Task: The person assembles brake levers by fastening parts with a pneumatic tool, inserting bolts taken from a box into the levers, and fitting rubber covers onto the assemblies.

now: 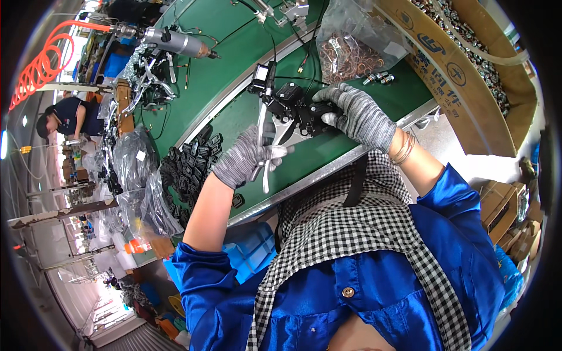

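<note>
My left hand [249, 155], in a grey knitted glove, is closed around the silver levers of a brake lever assembly [288, 98]. The assembly has black bodies and a thin black cable, and lies just above the green bench top. My right hand [358, 117], gloved alike, has its thumb and fingers closed on a black block [319, 111] at the assembly's right end. Its fingertips partly hide that block. Left of my left hand lies a heap of small black plastic parts [193, 161]. Beyond my right hand are a clear bag of copper-coloured rings [348, 55] and some silver bolts [379, 78].
A cardboard box [445, 64] of metal fittings stands at the right. A pneumatic screwdriver [178, 42] on an orange coiled hose [55, 55] hangs at the upper left. More lever assemblies [149, 82] and plastic bags [137, 161] lie left. Another person [73, 117] is farther off.
</note>
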A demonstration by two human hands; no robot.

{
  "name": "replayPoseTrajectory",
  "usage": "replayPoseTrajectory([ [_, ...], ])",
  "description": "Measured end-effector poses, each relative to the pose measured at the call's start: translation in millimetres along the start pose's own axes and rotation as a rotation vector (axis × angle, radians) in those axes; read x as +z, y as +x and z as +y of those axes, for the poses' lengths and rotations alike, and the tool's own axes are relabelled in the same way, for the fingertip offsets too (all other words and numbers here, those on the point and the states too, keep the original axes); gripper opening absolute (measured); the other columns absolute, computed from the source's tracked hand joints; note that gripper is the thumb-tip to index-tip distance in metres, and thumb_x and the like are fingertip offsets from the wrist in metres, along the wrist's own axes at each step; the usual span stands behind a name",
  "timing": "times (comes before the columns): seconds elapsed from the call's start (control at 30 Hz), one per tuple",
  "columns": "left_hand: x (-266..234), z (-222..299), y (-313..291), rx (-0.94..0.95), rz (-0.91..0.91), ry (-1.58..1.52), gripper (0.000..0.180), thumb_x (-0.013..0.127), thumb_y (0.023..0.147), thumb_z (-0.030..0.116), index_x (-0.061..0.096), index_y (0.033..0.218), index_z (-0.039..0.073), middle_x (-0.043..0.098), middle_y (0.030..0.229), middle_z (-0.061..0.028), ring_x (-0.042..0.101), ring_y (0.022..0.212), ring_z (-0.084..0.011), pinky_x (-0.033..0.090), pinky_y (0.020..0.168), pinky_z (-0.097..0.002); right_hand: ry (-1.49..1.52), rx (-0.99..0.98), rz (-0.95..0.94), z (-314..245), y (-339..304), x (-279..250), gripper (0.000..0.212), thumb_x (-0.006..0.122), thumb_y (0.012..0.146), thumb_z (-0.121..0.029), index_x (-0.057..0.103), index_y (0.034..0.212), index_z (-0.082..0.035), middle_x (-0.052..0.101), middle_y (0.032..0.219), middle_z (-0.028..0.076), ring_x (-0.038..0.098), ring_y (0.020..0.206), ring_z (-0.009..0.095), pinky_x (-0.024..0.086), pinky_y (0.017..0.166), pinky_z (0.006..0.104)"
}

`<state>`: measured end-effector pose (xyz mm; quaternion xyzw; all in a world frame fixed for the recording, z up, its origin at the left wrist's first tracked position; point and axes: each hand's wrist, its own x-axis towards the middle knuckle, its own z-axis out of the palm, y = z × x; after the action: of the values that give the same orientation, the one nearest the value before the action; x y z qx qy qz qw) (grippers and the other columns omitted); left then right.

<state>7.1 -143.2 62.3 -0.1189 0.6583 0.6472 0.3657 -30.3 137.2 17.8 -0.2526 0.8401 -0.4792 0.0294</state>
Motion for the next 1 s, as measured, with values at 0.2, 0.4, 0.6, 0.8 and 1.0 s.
replayPoseTrajectory([
  [0.2,3,-21,9,-0.076,-0.037,-0.103,0.032,0.078,0.083,0.009,0.058,0.108,0.008,0.065,0.081,-0.008,0.055,0.059,-0.008,0.046,0.051,-0.0232,0.166,-0.021,-0.091,-4,18,-13,0.042,0.075,0.089,-0.026,0.064,0.12,0.0,0.07,0.106,0.019,0.069,0.1,0.03,0.054,0.089,0.0376],
  [0.4,34,-42,4,0.428,0.261,0.486,0.046,0.072,0.086,0.006,0.054,0.129,0.004,0.062,0.113,-0.0104,0.06,0.101,-0.0167,0.051,0.089,-0.0317,0.255,0.019,0.168,-38,92,-15,0.055,0.071,0.094,-0.041,0.059,0.133,-0.004,0.071,0.102,0.015,0.068,0.092,0.022,0.055,0.086,0.0343],
  [0.6,52,-42,-7,0.43,0.325,0.468,0.039,0.072,0.088,0.007,0.054,0.121,0.002,0.061,0.101,-0.007,0.061,0.09,-0.0167,0.053,0.081,-0.0334,0.251,-0.207,-0.164,-90,111,0,0.054,0.055,0.098,-0.057,0.07,0.105,-0.005,0.068,0.08,0.012,0.067,0.078,0.026,0.053,0.08,0.0376],
  [0.8,56,-30,9,0.287,0.173,-0.057,0.025,0.073,0.088,0.008,0.053,0.103,0.005,0.061,0.08,-0.0035,0.061,0.059,-0.0158,0.057,0.053,-0.0301,0.165,-0.29,-0.259,-115,94,-2,0.053,0.054,0.1,-0.052,0.062,0.125,-0.007,0.069,0.096,0.019,0.069,0.093,0.033,0.052,0.084,0.042],
  [1.0,40,-22,-2,0.474,0.56,0.08,0.015,0.074,0.089,0.007,0.059,0.093,0.004,0.06,0.076,-0.0013,0.056,0.057,-0.0082,0.047,0.049,-0.0245,0.261,-0.186,0.09,-100,63,-58,0.057,0.061,0.097,-0.05,0.059,0.133,-0.006,0.071,0.108,0.014,0.069,0.094,0.021,0.053,0.085,0.0361],
])
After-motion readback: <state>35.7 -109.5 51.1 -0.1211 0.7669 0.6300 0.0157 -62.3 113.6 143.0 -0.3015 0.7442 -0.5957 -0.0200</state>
